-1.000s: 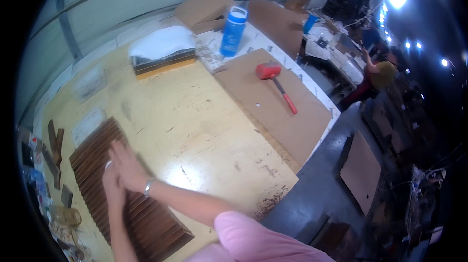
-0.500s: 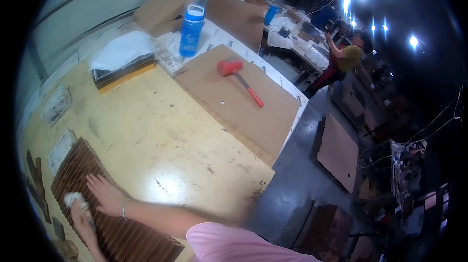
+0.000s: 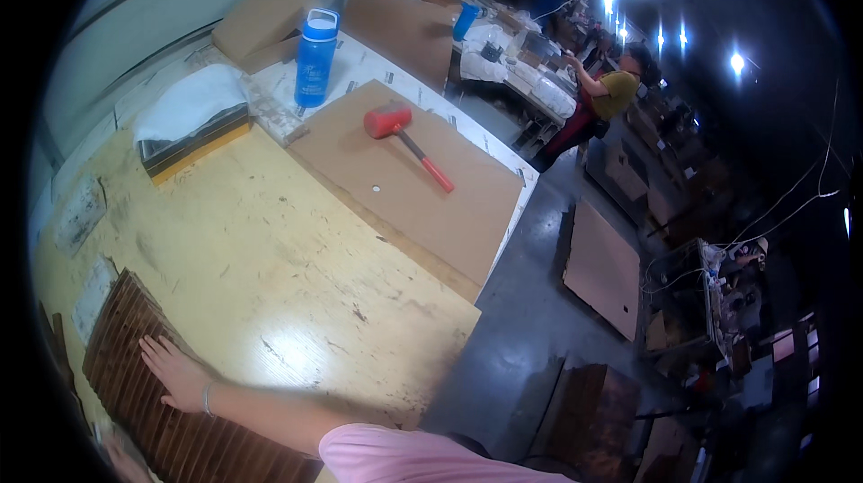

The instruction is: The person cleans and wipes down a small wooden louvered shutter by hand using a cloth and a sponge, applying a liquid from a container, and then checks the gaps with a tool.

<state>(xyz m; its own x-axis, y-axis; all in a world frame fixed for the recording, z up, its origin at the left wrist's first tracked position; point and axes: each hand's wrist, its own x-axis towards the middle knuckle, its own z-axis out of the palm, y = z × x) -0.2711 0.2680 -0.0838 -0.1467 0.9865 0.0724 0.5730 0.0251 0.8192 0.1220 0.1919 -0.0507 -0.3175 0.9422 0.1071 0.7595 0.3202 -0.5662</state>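
A dark brown wooden slatted panel lies on the table at the lower left, its grooves running side by side. My right hand rests flat on it, fingers stretched out and holding nothing; a thin bracelet circles the wrist. At the panel's near left edge is my left hand, low in the picture and smeared by motion. Its fingers cannot be made out, nor whether the white cloth seen earlier is still in them.
A red-headed mallet lies on a brown cardboard sheet. Behind stand a blue bottle and a box topped with white cloth. Dark wood strips lie left of the panel. Another person stands at a far table.
My left hand has moved down toward the lower edge; the white cloth it held is no longer discernible. My right hand stays flat on the panel. The whole view has shifted slightly.
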